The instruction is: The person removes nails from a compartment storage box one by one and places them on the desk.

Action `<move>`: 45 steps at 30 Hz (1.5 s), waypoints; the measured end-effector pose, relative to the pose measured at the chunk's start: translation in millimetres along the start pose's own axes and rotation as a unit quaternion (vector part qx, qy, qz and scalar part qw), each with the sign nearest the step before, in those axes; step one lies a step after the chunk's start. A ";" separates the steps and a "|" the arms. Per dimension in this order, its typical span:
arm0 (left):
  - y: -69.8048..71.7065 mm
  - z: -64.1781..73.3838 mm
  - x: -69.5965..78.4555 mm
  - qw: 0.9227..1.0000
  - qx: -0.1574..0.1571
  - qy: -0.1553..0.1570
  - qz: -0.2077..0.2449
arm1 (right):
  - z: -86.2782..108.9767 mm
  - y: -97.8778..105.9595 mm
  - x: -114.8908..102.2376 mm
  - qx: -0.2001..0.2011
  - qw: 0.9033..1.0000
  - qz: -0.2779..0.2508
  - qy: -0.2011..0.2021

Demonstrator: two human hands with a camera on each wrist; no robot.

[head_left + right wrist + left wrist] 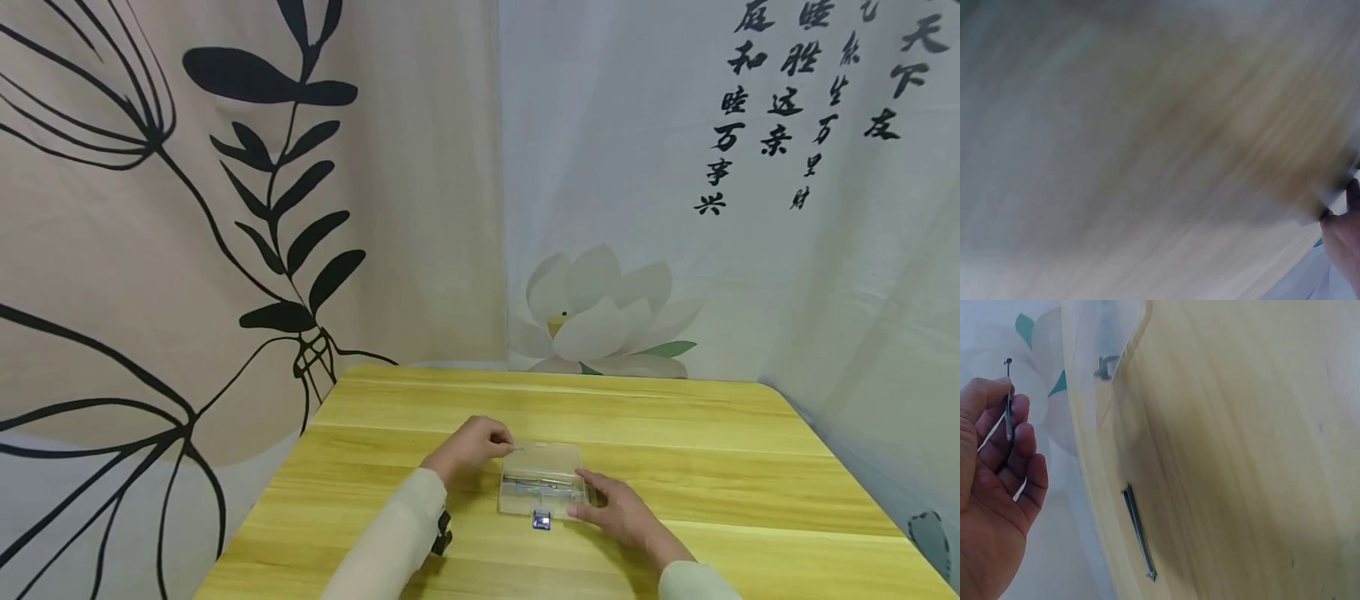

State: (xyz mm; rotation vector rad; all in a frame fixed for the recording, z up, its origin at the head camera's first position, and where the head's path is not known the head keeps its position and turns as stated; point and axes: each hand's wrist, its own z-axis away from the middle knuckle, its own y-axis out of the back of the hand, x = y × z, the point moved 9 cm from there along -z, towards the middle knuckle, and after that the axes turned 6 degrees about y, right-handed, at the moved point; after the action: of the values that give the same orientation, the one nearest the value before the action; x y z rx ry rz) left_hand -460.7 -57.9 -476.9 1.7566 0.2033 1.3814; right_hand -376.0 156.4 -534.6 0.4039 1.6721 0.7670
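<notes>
A clear plastic box [514,502] stands on the table, its lid [551,455] tilted back. Slim metal pieces [538,482] lie inside. At the box's back left corner, my left hand [476,442] has finger and thumb together. The left wrist view shows that hand pinching a thin metal rod [1008,419] with a small round head. A second, thicker metal rod [1139,532] appears below clear plastic with a metal catch [1105,367]. My right hand [621,507] grips the box's right side, thumb near the front corner. Blur covers most of the right wrist view.
A small blue-and-clear piece [542,520] sits at the box's front edge. The wood-grain table [675,433] extends around the box, and a printed cloth [427,208] hangs behind it. A dark strap fitting [442,533] is on the left wrist.
</notes>
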 end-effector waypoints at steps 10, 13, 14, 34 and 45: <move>24.7 5.6 -11.6 0.999 0.029 0.007 0.019 | -0.6 2.4 -2.1 0.005 1.000 -0.004 0.008; 28.6 8.5 -15.8 0.999 0.028 0.021 0.026 | 0.0 2.1 -2.2 0.001 1.000 -0.006 0.007; 29.9 9.6 -16.8 0.999 0.029 0.024 0.029 | 0.2 2.1 -2.4 0.000 1.000 -0.006 0.006; 47.2 32.0 -50.7 0.996 0.041 0.046 0.071 | 1.7 1.8 -3.0 0.000 1.000 -0.009 0.000; 48.5 48.4 -71.3 0.993 0.051 0.079 0.072 | 0.2 0.3 -0.9 0.001 1.000 -0.006 0.008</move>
State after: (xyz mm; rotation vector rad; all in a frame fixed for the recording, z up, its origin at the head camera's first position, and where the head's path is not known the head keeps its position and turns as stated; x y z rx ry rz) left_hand -463.7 -155.2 -493.9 1.7750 0.2394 1.6419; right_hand -375.7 156.1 -533.8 0.3895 1.6898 0.7620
